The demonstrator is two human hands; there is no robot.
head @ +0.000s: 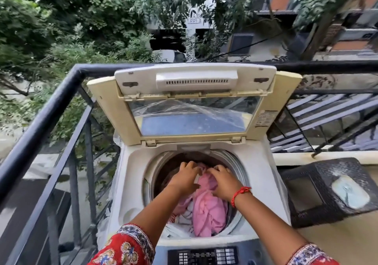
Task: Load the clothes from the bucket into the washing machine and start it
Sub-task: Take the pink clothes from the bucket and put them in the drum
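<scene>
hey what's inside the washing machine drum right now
A pink cloth with some white fabric beside it, and both hands, left hand and right hand, on the pile. Anything beneath is covered.

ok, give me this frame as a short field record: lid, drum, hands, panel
lid: lid up, folded back
drum: drum holds pink cloth and other clothes
left hand: left hand on the cloth, fingers curled
right hand: right hand on the cloth, red thread at wrist
panel: panel at near edge, untouched
bucket: not in view
</scene>
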